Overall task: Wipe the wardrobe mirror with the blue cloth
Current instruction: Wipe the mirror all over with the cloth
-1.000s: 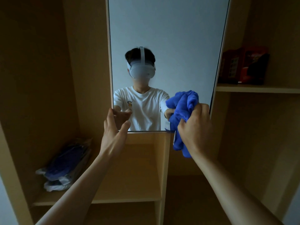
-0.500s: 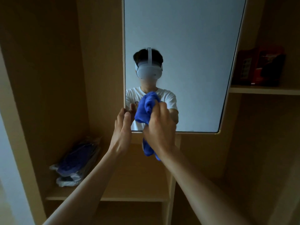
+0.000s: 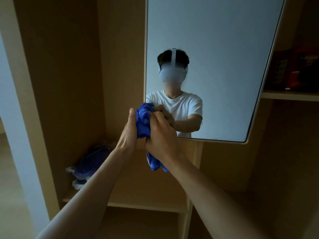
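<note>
Cloth (image 3: 144, 121), blue, bunched at lower-left corner of mirror (image 3: 207, 49), tail hanging below. Right hand (image 3: 160, 135) grips it, fingers curled. Left hand (image 3: 128, 133) lies flat against the cloth, fingers straight.

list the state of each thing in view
blue cloth, bunched, tail hanging below the hands
right hand, grips the cloth
left hand, against the cloth, fingers hidden
mirror, cloth at its lower left corner
plastic-wrapped bundle, lying on the left shelf
red boxes, standing on the right shelf
</note>
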